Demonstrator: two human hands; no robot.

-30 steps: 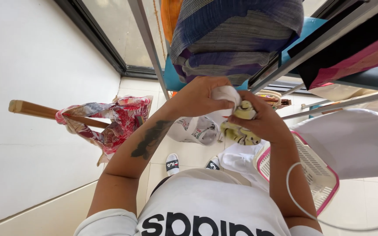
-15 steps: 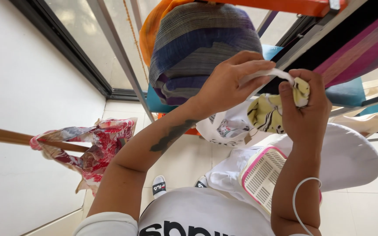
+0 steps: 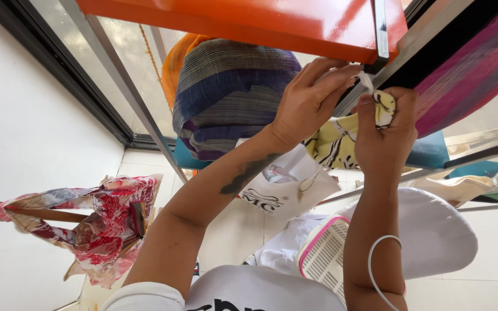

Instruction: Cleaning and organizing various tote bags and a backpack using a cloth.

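Both hands have risen since the earlier frame, bringing the yellow patterned cloth (image 3: 341, 141) up to the metal rail (image 3: 410, 46) under the orange panel (image 3: 249, 20).

Right hand (image 3: 384, 129) has its fingers closed round the cloth's upper end; left hand (image 3: 309, 98) pinches a small white bit at the rail, perhaps a clip or the cloth's corner. The step looks like fastening the cloth there, and the next move calls for holding it steady against the rail.

Yellow/black-patterned cloth (image 3: 332, 147); blue/grey striped fabric (image 3: 231, 92); orange bar (image 3: 249, 17); red floral cloth (image 3: 110, 224).
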